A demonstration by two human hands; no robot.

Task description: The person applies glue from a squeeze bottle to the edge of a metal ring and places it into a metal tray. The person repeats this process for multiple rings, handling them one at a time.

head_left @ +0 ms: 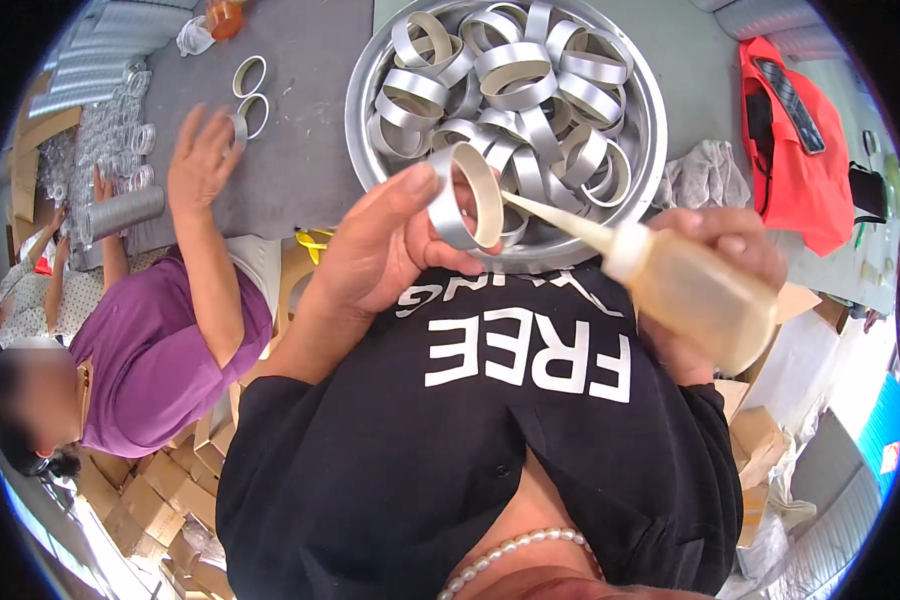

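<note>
My left hand (385, 235) grips a silver cardboard ring (452, 212) between thumb and fingers, its pale inner side turned toward the right. In my right hand (725, 245) is a squeeze bottle (705, 295) of yellowish liquid, tilted so that its long thin nozzle points at the ring. The nozzle's tip is at the ring's right rim; whether it touches I cannot tell. Just beyond both hands stands a round metal basin (655, 120), heaped with silver rings (515, 75) of the same kind.
To the left, a co-worker in purple (175, 330) reaches a hand (202, 165) toward rings (254, 115) on the grey table (305, 60). Clear round pieces (120, 135) are stacked farther left. A grey cloth (705, 178) and a red bag (800, 180) with a phone (790, 105) lie right of the basin.
</note>
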